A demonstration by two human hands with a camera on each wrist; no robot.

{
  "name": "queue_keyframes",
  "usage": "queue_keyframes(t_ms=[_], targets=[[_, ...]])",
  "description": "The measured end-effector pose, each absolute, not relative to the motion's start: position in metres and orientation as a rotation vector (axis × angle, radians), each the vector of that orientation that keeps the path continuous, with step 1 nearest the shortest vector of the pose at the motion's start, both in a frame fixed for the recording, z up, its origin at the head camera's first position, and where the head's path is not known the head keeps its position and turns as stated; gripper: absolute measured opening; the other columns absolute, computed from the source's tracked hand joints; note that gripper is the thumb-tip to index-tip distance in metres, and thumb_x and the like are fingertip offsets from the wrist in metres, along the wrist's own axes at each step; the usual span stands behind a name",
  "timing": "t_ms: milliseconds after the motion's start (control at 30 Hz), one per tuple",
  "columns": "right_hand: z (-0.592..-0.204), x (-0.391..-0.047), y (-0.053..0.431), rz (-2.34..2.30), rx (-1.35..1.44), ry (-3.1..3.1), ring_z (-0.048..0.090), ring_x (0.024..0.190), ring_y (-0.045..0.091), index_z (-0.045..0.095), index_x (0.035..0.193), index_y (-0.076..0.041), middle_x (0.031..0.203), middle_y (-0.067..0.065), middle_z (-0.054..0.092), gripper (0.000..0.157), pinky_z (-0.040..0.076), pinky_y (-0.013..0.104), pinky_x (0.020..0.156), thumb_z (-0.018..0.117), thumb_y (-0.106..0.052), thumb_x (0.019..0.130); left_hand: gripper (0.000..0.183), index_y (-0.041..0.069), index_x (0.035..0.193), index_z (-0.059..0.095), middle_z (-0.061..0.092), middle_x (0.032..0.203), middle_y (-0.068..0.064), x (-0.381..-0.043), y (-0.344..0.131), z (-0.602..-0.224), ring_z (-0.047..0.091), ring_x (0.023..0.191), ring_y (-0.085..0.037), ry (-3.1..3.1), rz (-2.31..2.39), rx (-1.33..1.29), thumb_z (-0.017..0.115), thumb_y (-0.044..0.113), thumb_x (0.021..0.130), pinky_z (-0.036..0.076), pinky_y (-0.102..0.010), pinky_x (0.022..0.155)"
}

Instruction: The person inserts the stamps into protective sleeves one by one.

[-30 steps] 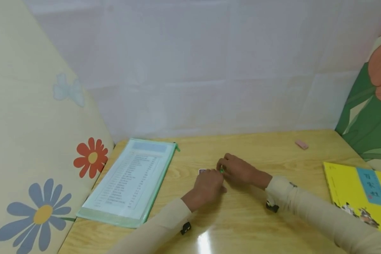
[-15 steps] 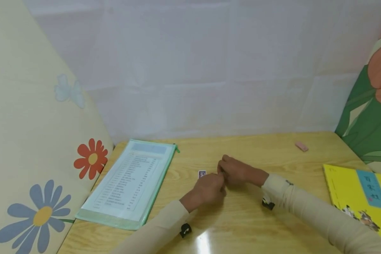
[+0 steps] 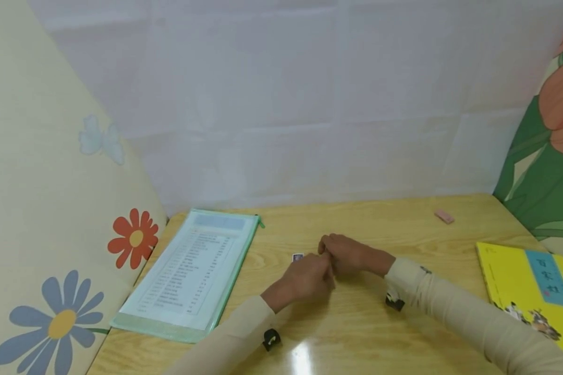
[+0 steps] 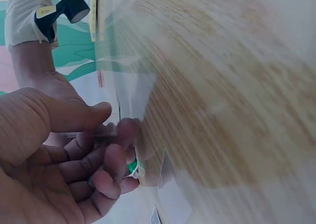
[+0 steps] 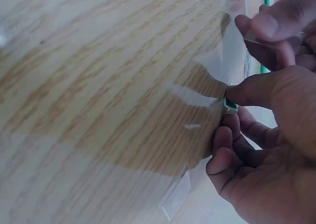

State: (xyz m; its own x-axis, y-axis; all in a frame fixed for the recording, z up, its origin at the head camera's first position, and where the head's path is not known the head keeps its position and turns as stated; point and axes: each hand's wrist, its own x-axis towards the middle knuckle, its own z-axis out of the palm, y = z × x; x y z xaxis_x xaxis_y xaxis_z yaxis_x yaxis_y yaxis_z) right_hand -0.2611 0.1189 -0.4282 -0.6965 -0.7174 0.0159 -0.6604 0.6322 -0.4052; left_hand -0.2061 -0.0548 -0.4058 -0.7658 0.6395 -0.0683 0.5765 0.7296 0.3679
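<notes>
My right hand (image 3: 352,254) pinches a small green-and-white piece (image 5: 230,105) between thumb and fingers, just above the table; its kind is unclear. Against it, in the head view, lies my left hand (image 3: 305,278), fingers curled. A thin see-through strip (image 5: 264,43) is pinched under the left thumb, edge-on in the left wrist view. Just beyond the left knuckles a small printed card (image 3: 297,257) lies on the table, partly covered by that hand. The right wrist view also has a small pale rectangular piece (image 5: 176,197) flat on the tabletop. From the head, the held pieces are hidden.
A green-edged zip folder (image 3: 187,271) with a printed sheet lies to the left on the wood-grain table (image 3: 356,323). Toward the back right is a pink eraser-like block (image 3: 444,216). A yellow book (image 3: 530,291) lies at the right, near the right forearm. A white backdrop (image 3: 272,104) stands behind.
My hands have come together, and the green bit seen between them a second ago is now hidden from the head view. The small card showed more fully half a second ago.
</notes>
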Motion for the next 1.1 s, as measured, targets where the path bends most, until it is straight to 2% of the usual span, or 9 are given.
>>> queue_keyframes(t_ms=[133, 300, 433, 567, 667, 867, 1100], targets=[[-0.430, -0.261, 0.118, -0.586, -1.154, 2.701, 0.056, 0.095, 0.022, 0.057, 0.106, -0.006, 0.102, 0.006, 0.061, 0.018, 0.049, 0.039, 0.087, 0.068, -0.006, 0.092, 0.014, 0.015, 0.094, 0.060, 0.061, 0.074, 0.008, -0.207, -0.058, -0.406, 0.054, 0.057, -0.005, 2.730, 0.592, 0.963, 0.073, 0.010, 0.091, 0.047, -0.020, 0.051], [-0.431, -0.262, 0.118, -0.623, -1.157, 2.702, 0.045, 0.085, 0.016, 0.059, 0.096, -0.013, 0.092, -0.002, 0.055, 0.008, 0.042, 0.030, 0.073, 0.067, -0.010, 0.095, 0.005, 0.014, 0.095, 0.064, 0.064, 0.083, 0.007, -0.214, -0.062, -0.408, 0.056, 0.065, -0.004, 2.737, 0.746, 0.981, 0.067, 0.009, 0.094, 0.049, -0.020, 0.058], [-0.430, -0.261, 0.117, -0.649, -1.095, 2.691, 0.038, 0.081, 0.016, 0.061, 0.097, -0.022, 0.088, -0.003, 0.048, 0.013, 0.034, 0.029, 0.066, 0.066, -0.011, 0.096, 0.005, 0.014, 0.095, 0.065, 0.064, 0.085, 0.007, -0.219, -0.065, -0.408, 0.057, 0.066, -0.006, 2.732, 0.887, 0.950, 0.068, 0.011, 0.096, 0.049, -0.021, 0.058], [-0.429, -0.260, 0.115, -0.649, -0.984, 2.688, 0.041, 0.084, 0.017, 0.059, 0.105, -0.021, 0.093, -0.001, 0.048, 0.010, 0.038, 0.031, 0.068, 0.061, -0.013, 0.100, 0.008, 0.017, 0.093, 0.061, 0.062, 0.082, 0.007, -0.221, -0.067, -0.408, 0.056, 0.063, -0.007, 2.727, 1.034, 0.851, 0.066, 0.014, 0.100, 0.047, -0.023, 0.053], [-0.429, -0.259, 0.115, -0.677, -0.943, 2.694, 0.044, 0.084, 0.018, 0.057, 0.099, -0.017, 0.092, 0.001, 0.050, 0.004, 0.040, 0.034, 0.069, 0.060, -0.014, 0.101, 0.009, 0.016, 0.093, 0.060, 0.064, 0.081, 0.005, -0.221, -0.068, -0.407, 0.058, 0.065, -0.007, 2.732, 1.122, 0.819, 0.066, 0.015, 0.100, 0.049, -0.023, 0.054], [-0.433, -0.262, 0.116, -0.791, -0.966, 2.682, 0.049, 0.080, 0.016, 0.056, 0.095, -0.017, 0.087, -0.001, 0.054, 0.009, 0.043, 0.034, 0.070, 0.061, -0.013, 0.101, 0.008, 0.014, 0.096, 0.061, 0.065, 0.084, 0.004, -0.222, -0.069, -0.405, 0.061, 0.070, -0.007, 2.746, 1.177, 0.834, 0.068, 0.014, 0.098, 0.052, -0.024, 0.058], [-0.433, -0.264, 0.119, -0.866, -0.946, 2.645, 0.056, 0.092, 0.016, 0.056, 0.104, -0.016, 0.102, -0.001, 0.061, 0.005, 0.048, 0.036, 0.079, 0.061, -0.014, 0.102, 0.007, 0.013, 0.096, 0.060, 0.063, 0.084, 0.003, -0.224, -0.067, -0.403, 0.059, 0.067, -0.009, 2.743, 1.164, 0.837, 0.067, 0.013, 0.098, 0.049, -0.024, 0.056]])
